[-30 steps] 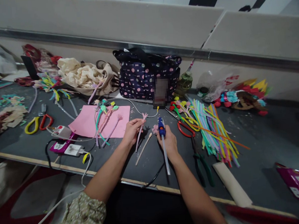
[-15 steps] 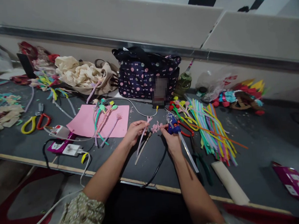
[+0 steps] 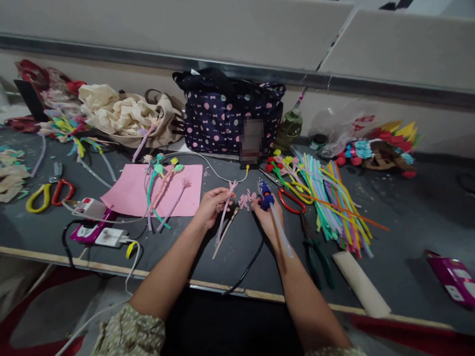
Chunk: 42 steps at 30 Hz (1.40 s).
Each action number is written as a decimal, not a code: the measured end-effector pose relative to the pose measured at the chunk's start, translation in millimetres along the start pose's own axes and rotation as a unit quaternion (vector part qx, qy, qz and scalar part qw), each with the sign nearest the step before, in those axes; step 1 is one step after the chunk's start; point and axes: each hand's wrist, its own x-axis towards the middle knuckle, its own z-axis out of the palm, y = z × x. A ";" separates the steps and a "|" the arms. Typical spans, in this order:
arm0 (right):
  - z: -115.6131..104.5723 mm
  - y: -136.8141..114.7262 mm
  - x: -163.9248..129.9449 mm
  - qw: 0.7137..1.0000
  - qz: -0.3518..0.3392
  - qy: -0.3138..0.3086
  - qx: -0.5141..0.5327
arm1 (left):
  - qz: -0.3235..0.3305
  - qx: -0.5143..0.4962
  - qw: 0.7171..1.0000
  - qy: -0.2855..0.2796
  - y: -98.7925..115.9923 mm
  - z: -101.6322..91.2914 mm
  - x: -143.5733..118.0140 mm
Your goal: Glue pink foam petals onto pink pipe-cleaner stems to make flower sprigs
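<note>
L hand (image 3: 212, 205) pinches a pink stem (image 3: 225, 209) just above the counter (image 3: 403, 228); R hand (image 3: 268, 219) is closed round the glue gun (image 3: 267, 200), nozzle near the pink bits (image 3: 246, 200). Risk – hot tip or glue meeting fingers, they sit v. close; cord (image 3: 246, 268) could snag.

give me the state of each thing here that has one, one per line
left hand: grip shut on pink flower stem
right hand: grip shut on glue gun, glue stick poking out the back
polka dot bag: upright, top open
red scissors: lying flat, blades hidden
green pliers: lying flat, handles apart
pink paper: flat, finished flowers on it
</note>
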 end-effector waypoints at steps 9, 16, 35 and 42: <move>-1.3 -8.7 -7.9 0.995 -0.040 -0.065 -0.062 | -0.015 -0.016 1.000 0.015 2.4 2.0 -1.2; 9.0 -13.3 -10.5 0.979 -0.052 -0.074 -0.181 | -0.018 -0.017 1.000 0.014 3.8 5.5 -2.6; 17.5 -6.7 -3.8 0.989 -0.001 0.036 0.141 | 0.000 -0.039 0.999 -0.011 2.4 2.3 -2.6; 13.6 -28.0 -16.4 0.972 -0.024 0.047 0.231 | -0.020 -0.017 0.997 -0.072 -5.5 3.9 -2.9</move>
